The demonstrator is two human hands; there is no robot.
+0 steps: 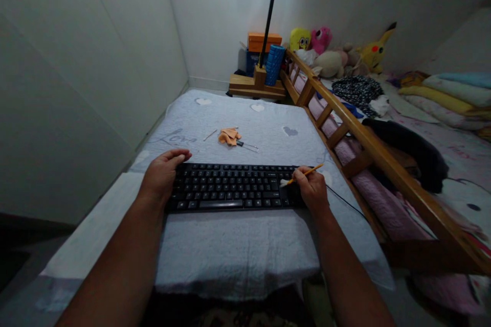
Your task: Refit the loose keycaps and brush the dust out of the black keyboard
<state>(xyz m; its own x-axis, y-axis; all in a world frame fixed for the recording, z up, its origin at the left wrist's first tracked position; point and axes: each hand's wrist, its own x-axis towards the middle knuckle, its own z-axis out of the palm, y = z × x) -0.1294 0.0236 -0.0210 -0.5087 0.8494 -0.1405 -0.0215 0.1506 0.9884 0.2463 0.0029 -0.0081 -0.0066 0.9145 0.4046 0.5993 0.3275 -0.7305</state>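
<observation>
Bracing the keyboard (226,182) parallel to the cloth's (241,248) near edge, left hand (158,176) loosely open, I pinch the brush (290,181), right hand (314,190) closed, seemingly for control.

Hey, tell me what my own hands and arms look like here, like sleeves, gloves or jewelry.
Your left hand and right hand are both bare, with no gloves. No sleeve shows on either forearm. I see no ring, watch or bracelet, though the dim picture could hide something small.
</observation>
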